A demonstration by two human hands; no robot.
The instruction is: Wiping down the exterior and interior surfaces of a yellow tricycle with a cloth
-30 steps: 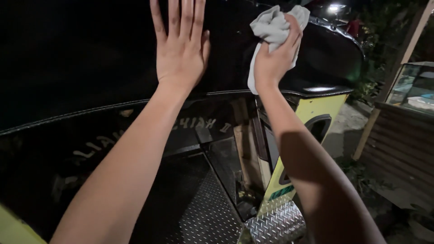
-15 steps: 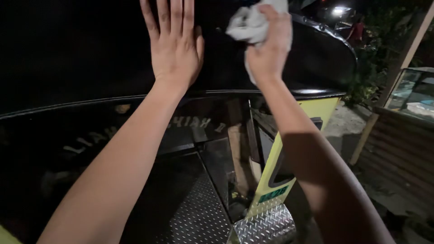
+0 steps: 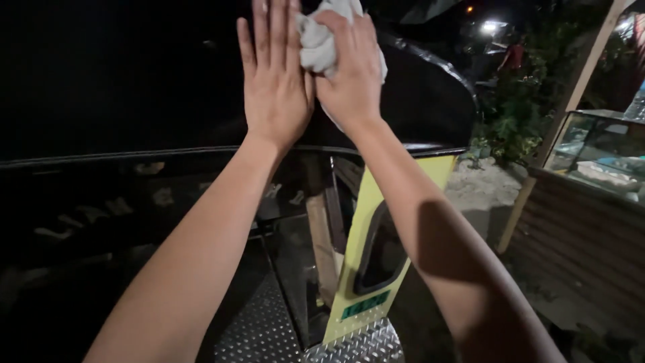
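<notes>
A night scene outdoors is being viewed from above two raised bare arms. A glossy black vehicle roof (image 3: 134, 87) is filling the upper left, with a thin bright trim line (image 3: 121, 156) being shown along its lower edge. Below it, a yellow body panel (image 3: 376, 249) with a dark rounded opening and a small green sticker is being seen, and silver diamond-plate flooring (image 3: 356, 346) is lying at the bottom. To the right, a corrugated metal wall (image 3: 584, 235), a glass display case (image 3: 598, 151) and green bushes (image 3: 510, 128) are being lit dimly.

The left hand (image 3: 274, 84) is being pressed flat against the roof, fingers spread wide and straight. Just beside it, touching, the right hand (image 3: 351, 74) is being closed around a crumpled pale grey cloth (image 3: 316, 40), which is being held bunched against the black surface near the top edge.
</notes>
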